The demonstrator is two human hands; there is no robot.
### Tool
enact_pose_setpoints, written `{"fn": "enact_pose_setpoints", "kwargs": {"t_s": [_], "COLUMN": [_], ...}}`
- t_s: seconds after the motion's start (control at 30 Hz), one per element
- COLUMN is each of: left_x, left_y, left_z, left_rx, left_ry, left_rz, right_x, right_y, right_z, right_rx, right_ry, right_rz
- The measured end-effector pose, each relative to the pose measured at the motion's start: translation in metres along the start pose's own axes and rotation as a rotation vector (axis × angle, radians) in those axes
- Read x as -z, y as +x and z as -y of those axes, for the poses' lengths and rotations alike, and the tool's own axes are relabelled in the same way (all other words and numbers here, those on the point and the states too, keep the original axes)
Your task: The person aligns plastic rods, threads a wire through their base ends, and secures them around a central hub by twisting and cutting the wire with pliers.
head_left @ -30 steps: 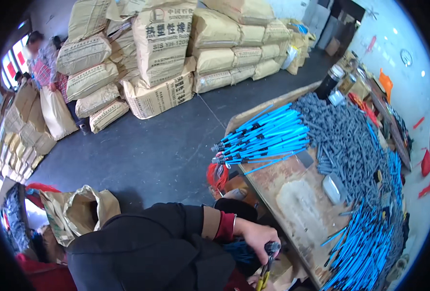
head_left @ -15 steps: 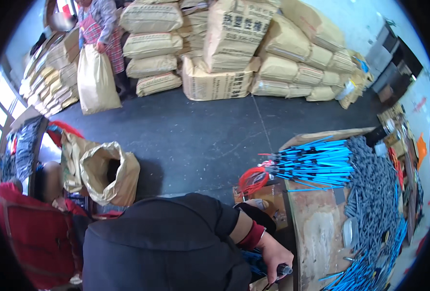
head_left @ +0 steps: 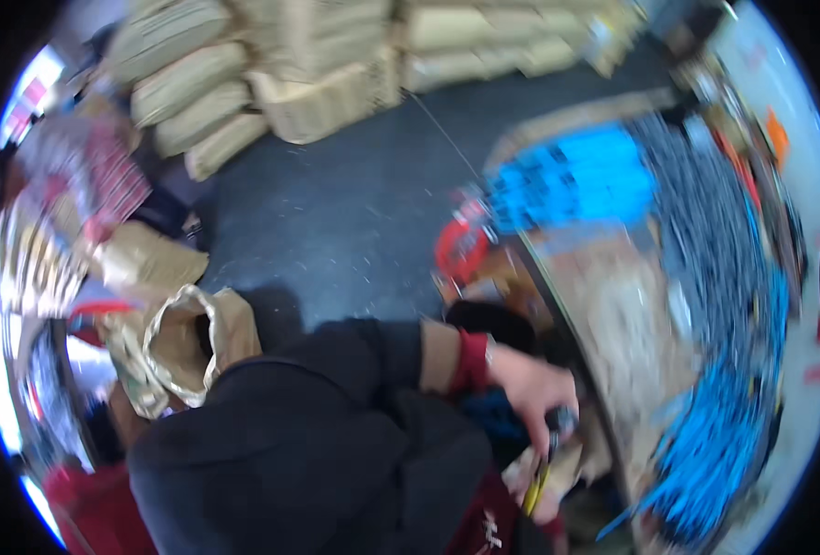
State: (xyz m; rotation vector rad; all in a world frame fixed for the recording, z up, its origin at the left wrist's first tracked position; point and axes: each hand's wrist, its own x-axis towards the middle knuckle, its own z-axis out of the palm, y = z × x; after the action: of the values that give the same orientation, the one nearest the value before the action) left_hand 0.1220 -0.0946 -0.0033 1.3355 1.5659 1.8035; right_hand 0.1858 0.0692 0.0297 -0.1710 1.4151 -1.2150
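Note:
My left hand (head_left: 526,387) reaches across to the right and is closed around a dark rod-like piece with a rounded end (head_left: 562,420); motion blur hides its kind. Just below it is a slim yellow piece (head_left: 536,490); I cannot tell whether it joins the dark one. My right hand (head_left: 549,507) shows only in part at the lower right, beside the yellow piece, its fingers blurred and half hidden. To the right stands a wooden workbench (head_left: 624,314). On it lie a bundle of blue rods (head_left: 567,180), a heap of grey parts (head_left: 706,217) and more blue rods (head_left: 715,453).
A loop of red cord (head_left: 463,250) is at the bench's far left corner. An open paper sack (head_left: 234,324) stands left of my arm. At the far left a person (head_left: 82,180) bends over a filled sack (head_left: 146,264). Stacked sacks (head_left: 322,106) line the back.
My view has swung, blurring much of it. The dark piece in my left hand now shows more, with the yellow piece and my right hand below. The person at left now bends over the sack.

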Motion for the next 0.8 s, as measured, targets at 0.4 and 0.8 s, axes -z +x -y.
{"fn": "enact_pose_setpoints", "kwargs": {"t_s": [0.4,0.8], "left_x": [0.006,0.007], "left_y": [0.012,0.017], "left_z": [0.003,0.004], "left_rx": [0.189,0.244], "left_ry": [0.076,0.051], "left_rz": [-0.207,-0.142], "right_x": [0.032,0.027], "right_y": [-0.09,-0.088], "right_z": [-0.017,-0.02], "right_rx": [0.227,0.305], "right_ry": [-0.699,-0.718], "right_rz": [-0.452,-0.613]}}
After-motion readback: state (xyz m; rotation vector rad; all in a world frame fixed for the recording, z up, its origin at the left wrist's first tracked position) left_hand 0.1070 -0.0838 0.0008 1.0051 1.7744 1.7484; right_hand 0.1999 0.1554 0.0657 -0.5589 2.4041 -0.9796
